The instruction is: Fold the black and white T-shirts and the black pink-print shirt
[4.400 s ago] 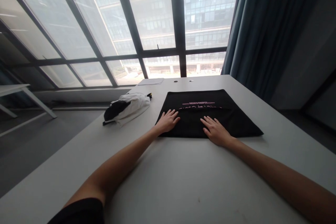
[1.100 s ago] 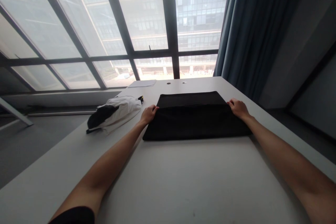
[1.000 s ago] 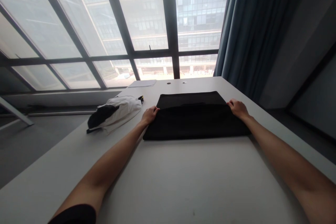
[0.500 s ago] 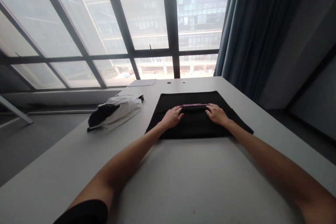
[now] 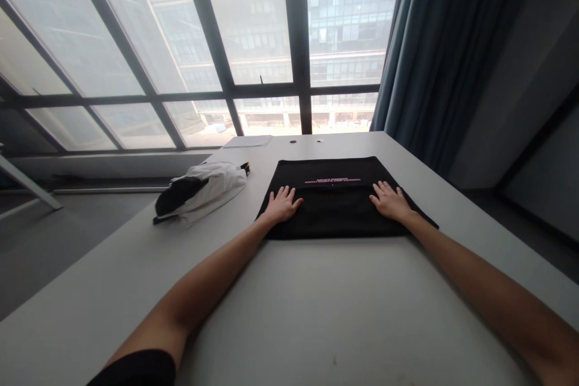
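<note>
A black folded garment [image 5: 337, 211] lies flat on the white table, with small pink lettering across its far half, upside down to me. A crosswise fold edge runs just below the lettering. My left hand [image 5: 283, 204] rests flat on the garment's left side, fingers spread. On its right side my right hand [image 5: 389, 200] lies palm down, its fingers also spread. Neither hand grips the cloth. The palms hide small patches of fabric under them.
To the left on the white table [image 5: 344, 301] lies a crumpled white and black piece of clothing [image 5: 221, 181]. White sheets [image 5: 248, 141] lie at the far edge, beside two cable holes. Beyond stand windows and a blue curtain [image 5: 420, 60].
My hands have moved apart, the left one leftward and the right one rightward across the garment. The fold by the lettering now looks flatter, and the fingers are more spread.
</note>
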Demonstrator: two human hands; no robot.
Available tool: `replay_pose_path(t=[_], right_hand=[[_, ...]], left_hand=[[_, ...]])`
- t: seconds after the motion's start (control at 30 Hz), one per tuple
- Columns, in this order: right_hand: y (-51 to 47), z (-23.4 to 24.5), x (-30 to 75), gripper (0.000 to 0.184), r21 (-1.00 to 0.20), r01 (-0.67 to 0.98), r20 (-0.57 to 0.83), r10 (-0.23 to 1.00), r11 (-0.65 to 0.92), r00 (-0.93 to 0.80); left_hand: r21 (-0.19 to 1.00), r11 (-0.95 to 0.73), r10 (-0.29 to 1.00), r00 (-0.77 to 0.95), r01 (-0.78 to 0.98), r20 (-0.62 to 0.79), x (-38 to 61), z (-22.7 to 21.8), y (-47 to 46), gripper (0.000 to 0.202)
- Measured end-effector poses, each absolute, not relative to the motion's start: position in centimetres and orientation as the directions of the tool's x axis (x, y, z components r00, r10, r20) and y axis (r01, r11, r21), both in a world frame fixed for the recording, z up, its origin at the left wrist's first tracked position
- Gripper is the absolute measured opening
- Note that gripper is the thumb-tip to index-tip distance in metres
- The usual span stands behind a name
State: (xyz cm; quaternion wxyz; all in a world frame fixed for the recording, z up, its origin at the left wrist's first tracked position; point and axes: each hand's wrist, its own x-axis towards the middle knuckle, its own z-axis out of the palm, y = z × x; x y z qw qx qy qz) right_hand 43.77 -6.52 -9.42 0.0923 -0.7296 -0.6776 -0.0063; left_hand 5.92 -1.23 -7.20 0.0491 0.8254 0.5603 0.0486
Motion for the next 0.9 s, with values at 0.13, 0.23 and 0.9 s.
replay_pose_path(t=[0.13, 0.23, 0.9], right_hand=[[-6.6, -10.3, 47.4, 0.064, -0.186, 0.972, 0.104, 0.981, -0.141, 0.162], [-7.0, -10.3, 47.5, 0.063, -0.192, 0.973, 0.132, 0.979, -0.128, 0.155], [-11.8, -8.2, 38.3, 0.052, -0.256, 0.945, 0.425, 0.902, 0.202, -0.078]], left_hand=[[0.119, -0.339, 0.94, 0.34, 0.933, 0.014, 3.2, -7.9, -0.5, 0.072], [0.12, -0.342, 0.94, 0.342, 0.932, 0.018, 3.2, -7.9, -0.5, 0.073], [0.139, -0.649, 0.759, 0.622, 0.748, 0.194, 8.4, -5.4, -7.4, 0.064]])
